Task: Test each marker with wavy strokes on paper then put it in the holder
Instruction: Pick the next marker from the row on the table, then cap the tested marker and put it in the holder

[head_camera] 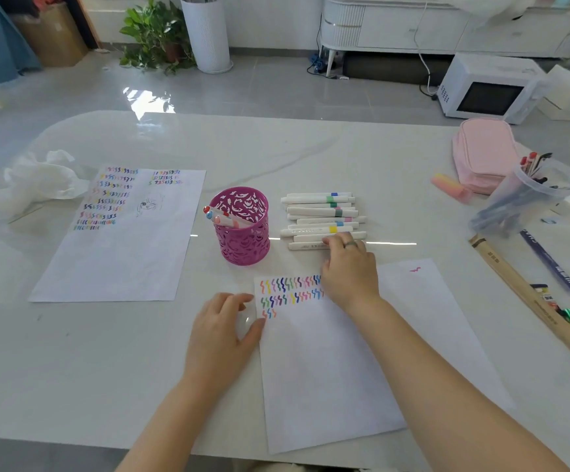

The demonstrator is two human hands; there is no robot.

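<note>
marker (305,246) lies partly beneath the right grip (349,270) fingertips.

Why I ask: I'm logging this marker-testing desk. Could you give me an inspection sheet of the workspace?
surface: glossy white table, reflective.
job's things: paper with wavy strokes; marker pile beyond it; purple holder with a few markers in.
clutter: used sheet, crumpled white wrap, pink pouch, clear tub of pens.
grips: left hand flat at the paper's edge; right hand touching the nearest markers, hold unclear.
cables: white cord hanging by the cabinet.
surroundings: microwave on floor, potted plant.
</note>
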